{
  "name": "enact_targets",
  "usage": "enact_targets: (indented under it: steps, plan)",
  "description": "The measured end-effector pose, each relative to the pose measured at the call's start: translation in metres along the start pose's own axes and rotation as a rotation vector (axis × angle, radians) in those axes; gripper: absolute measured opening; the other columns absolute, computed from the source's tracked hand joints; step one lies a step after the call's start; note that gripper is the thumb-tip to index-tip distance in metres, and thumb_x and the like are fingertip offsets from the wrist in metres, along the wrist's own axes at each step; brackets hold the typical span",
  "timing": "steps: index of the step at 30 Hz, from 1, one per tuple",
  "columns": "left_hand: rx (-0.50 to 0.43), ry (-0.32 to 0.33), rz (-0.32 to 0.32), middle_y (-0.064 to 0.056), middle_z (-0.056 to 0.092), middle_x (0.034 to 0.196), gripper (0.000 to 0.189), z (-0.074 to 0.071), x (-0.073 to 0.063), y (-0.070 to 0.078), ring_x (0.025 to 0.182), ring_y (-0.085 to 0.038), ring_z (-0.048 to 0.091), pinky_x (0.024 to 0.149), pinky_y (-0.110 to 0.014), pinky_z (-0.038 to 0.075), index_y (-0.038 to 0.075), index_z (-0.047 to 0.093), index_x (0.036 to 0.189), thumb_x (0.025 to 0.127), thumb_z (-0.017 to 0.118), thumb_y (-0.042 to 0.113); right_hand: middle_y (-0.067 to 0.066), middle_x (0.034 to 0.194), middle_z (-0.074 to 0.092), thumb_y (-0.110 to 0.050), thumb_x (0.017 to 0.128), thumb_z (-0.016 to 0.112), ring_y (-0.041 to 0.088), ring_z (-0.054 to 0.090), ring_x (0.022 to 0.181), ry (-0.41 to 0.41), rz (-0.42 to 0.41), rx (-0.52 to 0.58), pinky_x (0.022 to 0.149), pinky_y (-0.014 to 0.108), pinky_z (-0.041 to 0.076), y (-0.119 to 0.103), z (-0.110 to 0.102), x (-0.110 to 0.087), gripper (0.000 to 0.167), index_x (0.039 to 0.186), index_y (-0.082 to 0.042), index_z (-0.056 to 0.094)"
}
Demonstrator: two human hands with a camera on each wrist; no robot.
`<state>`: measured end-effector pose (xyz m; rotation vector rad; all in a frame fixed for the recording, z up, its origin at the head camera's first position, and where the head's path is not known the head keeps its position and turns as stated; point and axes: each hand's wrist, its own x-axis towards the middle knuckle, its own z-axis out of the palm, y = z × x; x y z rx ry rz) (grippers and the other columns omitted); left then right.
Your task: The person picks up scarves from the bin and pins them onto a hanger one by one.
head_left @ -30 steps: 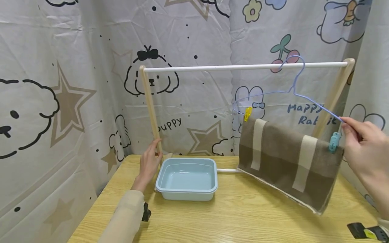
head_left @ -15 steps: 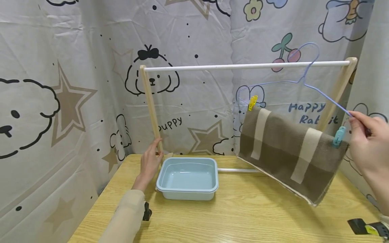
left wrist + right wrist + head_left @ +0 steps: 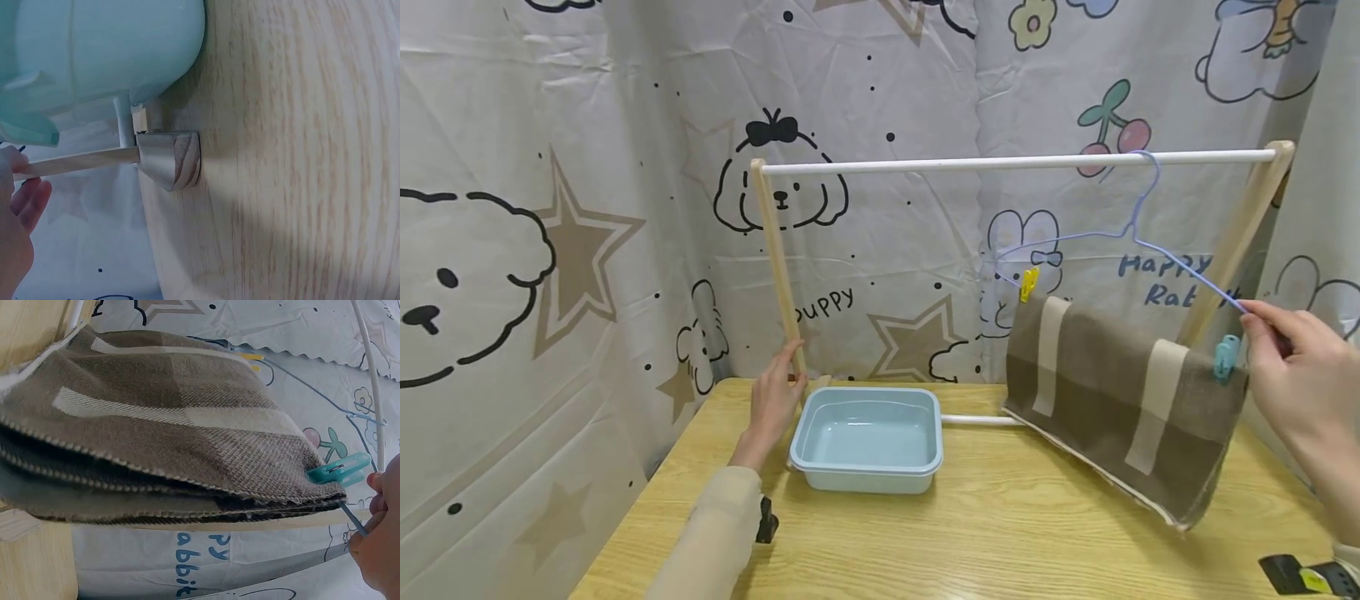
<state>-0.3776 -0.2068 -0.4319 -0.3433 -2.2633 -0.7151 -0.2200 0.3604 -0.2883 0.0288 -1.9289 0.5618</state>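
My right hand (image 3: 1303, 367) pinches the lower right corner of a thin purple wire clothes hanger (image 3: 1180, 265). A brown checked cloth (image 3: 1105, 375) with cream stripes hangs folded over it, slanting down to the right. A yellow clothespin (image 3: 1029, 284) clips its left end and a teal clothespin (image 3: 340, 469) its right end, close to my fingers. The hanger's hook meets the white top bar (image 3: 925, 165) of the drying rack, and part of the hook is hidden behind the bar. My left hand (image 3: 772, 404) grips the rack's left wooden post (image 3: 81, 162) near its base.
A light blue plastic basin (image 3: 868, 482) stands on the wooden table (image 3: 985, 533), just right of my left hand. Behind it runs the rack's white lower bar (image 3: 981, 420). The right wooden post (image 3: 1243, 225) rises behind the cloth. A patterned curtain (image 3: 910, 250) surrounds the table.
My right hand raised the hanger and cloth up and right, then brought them back down, so the hook dropped from above the bar to bar level. My left hand stayed on the post.
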Motion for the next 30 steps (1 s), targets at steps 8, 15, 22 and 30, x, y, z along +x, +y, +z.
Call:
enact_targets:
  steps: [8, 15, 22, 30]
  plan:
    - [-0.003, -0.043, -0.023, -0.018, 0.065, 0.121, 0.067, -0.001, -0.001, 0.004, 0.073, -0.030, 0.066, 0.055, -0.038, 0.051, 0.020, 0.044, 0.145, 0.088, 0.072, -0.002, -0.017, 0.086, 0.054, -0.015, 0.098, 0.058, -0.017, 0.031, 0.069, -0.049, 0.038, -0.037, 0.059, 0.004, 0.023, 0.006, 0.001, -0.004, 0.026, 0.114, 0.000, 0.072]
    - [0.066, -0.147, -0.093, -0.016, 0.059, 0.120, 0.070, -0.016, -0.002, 0.013, 0.063, -0.023, 0.055, 0.048, -0.029, 0.041, 0.027, 0.036, 0.150, 0.091, 0.068, 0.005, -0.043, 0.086, 0.038, -0.013, 0.096, 0.059, -0.017, 0.030, 0.075, 0.002, 0.064, -0.022, 0.068, 0.010, 0.024, 0.007, 0.004, -0.011, 0.025, 0.113, -0.003, 0.074]
    - [0.127, -0.143, -0.102, -0.009, 0.056, 0.109, 0.049, -0.035, 0.000, 0.028, 0.050, -0.015, 0.041, 0.042, -0.028, 0.033, 0.023, 0.053, 0.139, 0.093, 0.066, 0.012, -0.007, 0.109, 0.057, -0.010, 0.095, 0.059, -0.018, 0.030, 0.103, 0.042, 0.064, 0.019, 0.093, 0.020, 0.025, 0.005, 0.004, -0.014, 0.029, 0.120, 0.000, 0.069]
    - [0.095, -0.359, 0.002, -0.007, 0.064, 0.115, 0.032, -0.039, -0.006, 0.061, 0.087, -0.020, 0.065, 0.062, -0.033, 0.051, 0.018, 0.063, 0.125, 0.094, 0.068, 0.025, 0.003, 0.118, 0.063, -0.016, 0.095, 0.059, -0.001, 0.045, 0.119, 0.146, -0.034, 0.109, 0.104, 0.022, 0.027, -0.016, 0.000, -0.029, 0.031, 0.113, 0.007, 0.069]
